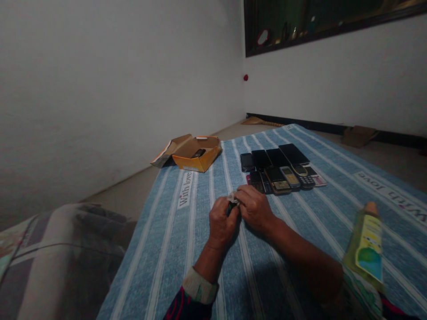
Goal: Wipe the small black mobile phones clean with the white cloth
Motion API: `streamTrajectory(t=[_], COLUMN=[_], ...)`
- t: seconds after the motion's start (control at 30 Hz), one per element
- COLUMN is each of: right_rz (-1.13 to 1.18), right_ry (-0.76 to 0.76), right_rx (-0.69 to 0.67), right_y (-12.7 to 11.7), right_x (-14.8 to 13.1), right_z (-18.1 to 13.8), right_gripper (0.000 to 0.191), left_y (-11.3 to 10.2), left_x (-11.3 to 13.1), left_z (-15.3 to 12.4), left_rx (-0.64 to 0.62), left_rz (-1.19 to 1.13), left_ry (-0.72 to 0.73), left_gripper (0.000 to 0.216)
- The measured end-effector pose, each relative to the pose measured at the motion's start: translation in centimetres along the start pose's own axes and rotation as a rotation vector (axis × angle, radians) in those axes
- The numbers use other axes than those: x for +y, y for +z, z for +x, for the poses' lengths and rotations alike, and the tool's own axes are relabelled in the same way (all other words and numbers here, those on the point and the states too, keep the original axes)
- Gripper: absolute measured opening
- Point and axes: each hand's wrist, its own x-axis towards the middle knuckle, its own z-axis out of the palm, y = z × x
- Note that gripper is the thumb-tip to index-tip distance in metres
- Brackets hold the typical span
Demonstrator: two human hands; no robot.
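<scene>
In the head view, the left hand (222, 222) has its grip clamped on a small dark object (231, 208) over the striped blue sheet (196, 213). The right hand (255, 206) pinches a white scrap (232, 198) against its top. Rows of phones (278, 166) lie just beyond, an orange box (196, 155) farther left, and a green bottle (365, 246) to the right.

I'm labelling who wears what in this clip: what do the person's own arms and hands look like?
Two bare hands, left hand and right hand, with no ring or watch that this dim view shows. The left sleeve is dark with red markings and ends in a pale, patterned cuff. The right forearm is bare to near the elbow.
</scene>
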Motion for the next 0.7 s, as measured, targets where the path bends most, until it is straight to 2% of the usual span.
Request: streamTrajectory(t=[0.13,0.3,0.53,0.7], right_rz=[-0.005,0.009,-0.036,-0.043], right_ry=[0.033,-0.002,0.054,-0.014], right_rx=[0.003,-0.007,-0.005,0.004], right_y=[0.01,0.04,-0.14,0.16], right_x=[0.05,-0.56,-0.14,-0.66], right_z=[-0.03,0.0,0.07,-0.11], right_gripper=[0.026,0.026,0.028,0.025], left_y=[0.12,0.06,0.21,0.1], left_x=[-0.02,-0.27,0.01,-0.18], left_z=[-0.01,-0.08,0.07,-0.03], left_rx=[0.011,0.017,0.034,0.041], left_rz=[0.006,0.025,0.029,0.049], left_ry=[0.008,-0.006,0.031,0.039], left_gripper=[0.005,0.007,0.005,0.007])
